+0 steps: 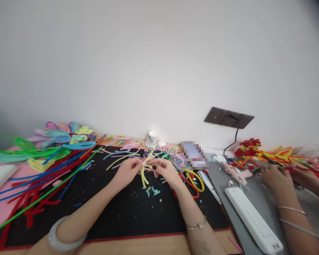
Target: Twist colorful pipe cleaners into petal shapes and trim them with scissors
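Over the middle of a black mat [114, 219], my left hand [129, 170] pinches pale yellow pipe cleaners [144, 178] between thumb and fingers. From the other side, my right hand [167, 171] has its fingers closed on the same bunch, a dark nail showing on the thumb. The strands hang down below both hands and some stick up above them. Small teal clippings [155, 192] lie on the mat just under them. Loose pale green and lilac pipe cleaners [123, 156] fan out behind my left hand. Exactly how the strands cross between the fingertips is hidden.
A white paper cup [151, 139] stands by the wall. Pipe cleaner bundles [66, 134] pile up at left. A phone [194, 156] lies beyond my right hand. At right are a white power strip [252, 219], a pink glue gun [239, 174] and a co-worker's hands [278, 182].
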Tool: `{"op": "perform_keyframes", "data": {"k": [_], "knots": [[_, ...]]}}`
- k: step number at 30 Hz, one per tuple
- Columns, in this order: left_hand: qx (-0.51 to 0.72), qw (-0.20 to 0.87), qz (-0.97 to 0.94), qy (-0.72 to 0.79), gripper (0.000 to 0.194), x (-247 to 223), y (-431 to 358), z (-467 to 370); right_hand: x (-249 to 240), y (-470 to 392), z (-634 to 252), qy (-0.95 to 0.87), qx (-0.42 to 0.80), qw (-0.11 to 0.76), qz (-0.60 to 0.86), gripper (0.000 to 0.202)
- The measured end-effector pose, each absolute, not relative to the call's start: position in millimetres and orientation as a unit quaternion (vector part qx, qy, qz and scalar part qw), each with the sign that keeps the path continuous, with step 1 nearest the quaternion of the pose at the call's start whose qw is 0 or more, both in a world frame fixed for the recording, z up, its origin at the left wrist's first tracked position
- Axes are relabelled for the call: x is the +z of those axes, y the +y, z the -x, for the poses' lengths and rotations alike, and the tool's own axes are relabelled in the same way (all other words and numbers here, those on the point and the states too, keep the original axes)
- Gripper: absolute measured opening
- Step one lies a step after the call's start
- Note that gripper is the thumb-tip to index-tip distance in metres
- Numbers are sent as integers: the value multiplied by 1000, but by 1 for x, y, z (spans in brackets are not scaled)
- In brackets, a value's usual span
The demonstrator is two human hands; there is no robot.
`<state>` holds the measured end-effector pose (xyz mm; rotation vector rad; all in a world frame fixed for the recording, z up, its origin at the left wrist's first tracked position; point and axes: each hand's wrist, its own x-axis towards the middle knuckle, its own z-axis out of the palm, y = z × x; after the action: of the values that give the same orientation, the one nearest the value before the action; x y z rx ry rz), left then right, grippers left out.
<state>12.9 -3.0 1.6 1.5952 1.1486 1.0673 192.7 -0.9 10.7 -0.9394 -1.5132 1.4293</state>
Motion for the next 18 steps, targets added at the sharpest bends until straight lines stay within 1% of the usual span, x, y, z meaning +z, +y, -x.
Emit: {"op": "perform_keyframes", "data": {"k": [3, 5, 7, 12, 18], "knots": [[430, 454, -637, 451, 28, 0, -2, -13, 10, -2, -190, -622, 538, 431, 372, 25], [423, 490, -625, 436, 28, 0, -2, -14, 8, -2, -188, -621, 512, 448, 390, 16], [412, 537, -603, 421, 28, 0, -3, -15, 6, -1, -187, -617, 508, 454, 394, 13], [389, 612, -563, 396, 26, -1, -5, -16, 6, 0, -187, -597, 532, 466, 379, 11], [360, 630, -580, 370, 25, -3, -6, -16, 6, 0, -187, -569, 540, 475, 398, 19]]}}
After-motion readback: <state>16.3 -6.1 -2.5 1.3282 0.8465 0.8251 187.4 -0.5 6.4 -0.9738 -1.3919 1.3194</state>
